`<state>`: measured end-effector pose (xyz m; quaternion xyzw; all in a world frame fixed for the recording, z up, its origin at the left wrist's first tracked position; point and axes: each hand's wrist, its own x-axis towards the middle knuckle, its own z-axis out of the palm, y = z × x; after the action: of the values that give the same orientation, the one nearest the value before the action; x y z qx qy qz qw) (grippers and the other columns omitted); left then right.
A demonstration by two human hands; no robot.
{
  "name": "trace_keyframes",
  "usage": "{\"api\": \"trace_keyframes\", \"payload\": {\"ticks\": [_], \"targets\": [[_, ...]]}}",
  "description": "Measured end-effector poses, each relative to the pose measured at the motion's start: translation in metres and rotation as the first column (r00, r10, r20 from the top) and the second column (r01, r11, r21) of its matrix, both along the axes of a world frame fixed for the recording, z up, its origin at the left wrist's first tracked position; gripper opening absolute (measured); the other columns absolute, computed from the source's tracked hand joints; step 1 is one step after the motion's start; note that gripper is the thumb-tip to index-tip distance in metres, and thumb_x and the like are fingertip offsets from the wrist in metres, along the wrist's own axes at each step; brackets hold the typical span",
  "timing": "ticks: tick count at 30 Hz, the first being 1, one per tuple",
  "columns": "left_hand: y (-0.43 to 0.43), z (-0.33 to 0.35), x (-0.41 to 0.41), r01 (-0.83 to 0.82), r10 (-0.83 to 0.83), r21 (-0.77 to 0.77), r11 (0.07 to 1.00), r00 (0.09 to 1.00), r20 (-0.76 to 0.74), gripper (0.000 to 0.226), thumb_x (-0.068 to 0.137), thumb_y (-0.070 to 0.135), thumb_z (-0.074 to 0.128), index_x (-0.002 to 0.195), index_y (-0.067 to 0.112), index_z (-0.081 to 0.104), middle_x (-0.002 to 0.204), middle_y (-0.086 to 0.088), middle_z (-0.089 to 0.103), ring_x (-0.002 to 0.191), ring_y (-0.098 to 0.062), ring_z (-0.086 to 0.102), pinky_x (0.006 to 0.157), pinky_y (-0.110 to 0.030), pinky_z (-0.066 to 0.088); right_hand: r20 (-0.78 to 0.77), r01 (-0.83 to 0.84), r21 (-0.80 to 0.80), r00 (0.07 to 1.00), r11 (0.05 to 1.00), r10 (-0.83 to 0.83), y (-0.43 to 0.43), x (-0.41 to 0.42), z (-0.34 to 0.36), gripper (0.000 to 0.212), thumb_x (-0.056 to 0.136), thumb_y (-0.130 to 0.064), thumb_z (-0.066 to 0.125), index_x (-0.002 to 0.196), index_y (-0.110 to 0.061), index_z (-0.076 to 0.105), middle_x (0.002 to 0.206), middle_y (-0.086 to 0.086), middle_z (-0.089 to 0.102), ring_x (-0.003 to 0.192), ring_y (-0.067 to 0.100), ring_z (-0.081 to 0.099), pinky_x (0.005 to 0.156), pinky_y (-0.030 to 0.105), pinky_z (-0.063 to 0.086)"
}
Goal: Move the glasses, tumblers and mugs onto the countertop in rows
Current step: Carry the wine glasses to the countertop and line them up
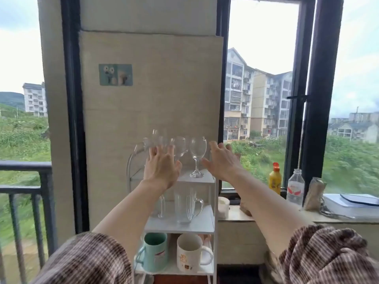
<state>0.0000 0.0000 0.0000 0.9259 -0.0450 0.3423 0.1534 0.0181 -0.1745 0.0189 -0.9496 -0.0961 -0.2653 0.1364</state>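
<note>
A white three-tier rack (pixel 213 203) stands against the wall. Several clear wine glasses stand on its top shelf; the rightmost wine glass (pixel 198 154) is in plain sight. My left hand (pixel 161 168) is spread open in front of the left glasses, partly hiding them. Just right of the rightmost glass, my right hand (pixel 222 159) is open, its thumb near the stem. Clear glass mugs (pixel 187 203) fill the middle shelf. On the bottom shelf sit a teal mug (pixel 154 252) and a white mug (pixel 189 256).
A windowsill counter (pixel 272 217) runs to the right of the rack. It holds a white cup (pixel 223 208), a yellow bottle (pixel 275 178), a clear water bottle (pixel 295 186), a bagged item (pixel 313 193) and a flat white appliance (pixel 352 204). A black railing (pixel 30 187) is at left.
</note>
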Motion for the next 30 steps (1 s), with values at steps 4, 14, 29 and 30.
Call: {"api": "trace_keyframes", "payload": {"ticks": [4, 14, 29, 30], "targets": [[-0.001, 0.006, 0.037, -0.044, 0.041, 0.028, 0.999, 0.995, 0.086, 0.056, 0.092, 0.035, 0.046, 0.141, 0.017, 0.028, 0.143, -0.018, 0.031, 0.133, -0.033, 0.021, 0.108, -0.041, 0.027, 0.038, -0.014, 0.055, 0.999, 0.998, 0.012, 0.000, 0.030, 0.005, 0.067, 0.091, -0.044, 0.051, 0.147, -0.020, 0.024, 0.135, 0.008, 0.050, 0.130, 0.029, 0.035, 0.104, 0.052, 0.029], [-0.001, 0.013, 0.088, -0.097, 0.088, 0.132, 0.986, 0.994, 0.070, 0.055, 0.093, 0.049, 0.040, 0.139, 0.021, 0.033, 0.144, -0.015, 0.036, 0.143, -0.032, 0.003, 0.112, -0.052, 0.009, 0.053, -0.060, 0.197, 0.997, 0.979, 0.051, 0.011, 0.086, 0.002, 0.075, 0.085, -0.060, 0.051, 0.145, -0.023, 0.025, 0.129, 0.009, 0.057, 0.121, 0.031, 0.045, 0.098, 0.053, 0.038], [0.011, 0.007, 0.079, 0.269, -0.242, -0.060, 0.961, 0.927, 0.286, 0.024, 0.087, 0.039, 0.061, 0.097, 0.019, 0.055, 0.111, -0.010, 0.056, 0.092, -0.029, 0.057, 0.079, -0.034, 0.039, 0.118, -0.189, 0.460, 0.981, 0.868, 0.151, 0.020, 0.078, 0.003, 0.079, 0.078, -0.044, 0.073, 0.139, -0.005, 0.041, 0.097, 0.006, 0.064, 0.094, 0.023, 0.062, 0.087, 0.043, 0.053], [0.013, 0.008, 0.075, 0.322, -0.280, -0.096, 0.942, 0.911, 0.302, 0.023, 0.087, 0.038, 0.063, 0.097, 0.019, 0.055, 0.110, -0.009, 0.053, 0.078, -0.024, 0.056, 0.071, -0.031, 0.039, 0.137, -0.203, 0.471, 0.978, 0.858, 0.156, 0.019, 0.073, 0.005, 0.077, 0.078, -0.043, 0.073, 0.137, -0.005, 0.042, 0.094, 0.008, 0.066, 0.088, 0.024, 0.064, 0.081, 0.041, 0.055]]}}
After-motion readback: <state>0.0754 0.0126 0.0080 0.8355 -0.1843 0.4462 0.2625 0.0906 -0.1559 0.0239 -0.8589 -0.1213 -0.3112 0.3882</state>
